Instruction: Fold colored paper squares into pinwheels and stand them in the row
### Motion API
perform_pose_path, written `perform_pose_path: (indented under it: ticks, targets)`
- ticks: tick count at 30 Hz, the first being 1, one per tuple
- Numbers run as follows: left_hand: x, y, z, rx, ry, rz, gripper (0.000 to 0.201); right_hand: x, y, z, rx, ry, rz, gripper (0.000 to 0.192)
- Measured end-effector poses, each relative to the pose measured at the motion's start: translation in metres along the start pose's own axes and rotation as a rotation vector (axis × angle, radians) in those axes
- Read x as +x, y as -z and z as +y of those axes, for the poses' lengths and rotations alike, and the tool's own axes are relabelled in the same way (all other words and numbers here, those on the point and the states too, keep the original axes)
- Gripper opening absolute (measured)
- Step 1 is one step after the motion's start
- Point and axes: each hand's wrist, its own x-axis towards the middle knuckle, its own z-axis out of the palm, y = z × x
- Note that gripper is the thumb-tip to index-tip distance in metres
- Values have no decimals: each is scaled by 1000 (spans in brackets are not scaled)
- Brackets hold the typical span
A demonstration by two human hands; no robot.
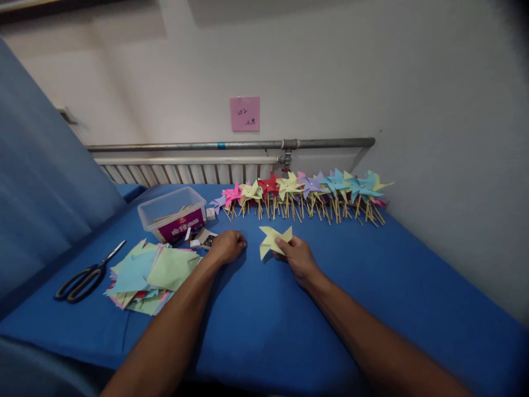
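Right hand (301, 258): grip closed, thumb above and fingers beneath, on one pale yellow pinwheel head (268, 241), folded, held just above the tabletop (264, 331) in front of the wearer; no stick shows on it, and a pin at its centre cannot be made out. Left hand (227, 246): fingers curled in, grip narrow, just beside the pinwheel head but apart from it; whether something small is pinched there cannot be told. Step in hand, as judged: head folded and gathered, awaiting fastening. Next move, as judged, calls for a pin through the centre while the right grip keeps the folds together, then a stick behind. Near the left wrist: small open box (202, 238) with dark small pieces inside; small white box (210, 214) just behind. Beyond: one clear plastic tub (182, 226), purple label, holding thin sticks (176, 213). Left of the forearm: loose pile of coloured paper pieces (173, 270); one pair of scissors (82, 282), dark handles, further left. At the back: a long row of pinwheels (289, 187) on sticks, mixed colours. Behind: radiator (185, 172), with a pink note (245, 114) on the wall above.
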Motion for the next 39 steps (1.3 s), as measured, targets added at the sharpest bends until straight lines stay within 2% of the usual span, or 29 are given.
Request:
perform_pose_path:
  ticks: [8,14,16,18,22,27,33,35,39]
  targets:
    - [-7,9,4,85,-91,-67,22,-1,0,-1,-1,-3,7,39]
    - [-6,6,2,70,-107,-4,20,0,0,1,-2,0,4,38]
    - [-5,6,2,-38,-114,44,19,0,0,1,-1,3,4,37]
    - [-6,5,7,-238,-135,86,17,0,0,1,3,5,4,36]
    - [-12,-2,29,-614,-135,167,16,-2,-1,-1,16,13,12,35]
    - [-21,-14,57,-714,-127,296,9,-3,-3,-2,31,35,32,35]
    - [-23,-21,67,-900,-50,381,9,-7,-5,-1,82,52,-2,41]
    - [-22,-24,67,-1005,-44,375,8,-7,-6,0,102,56,-19,44]
    - [-23,-30,70,-1120,-100,253,13,-7,-5,4,93,93,-47,48]
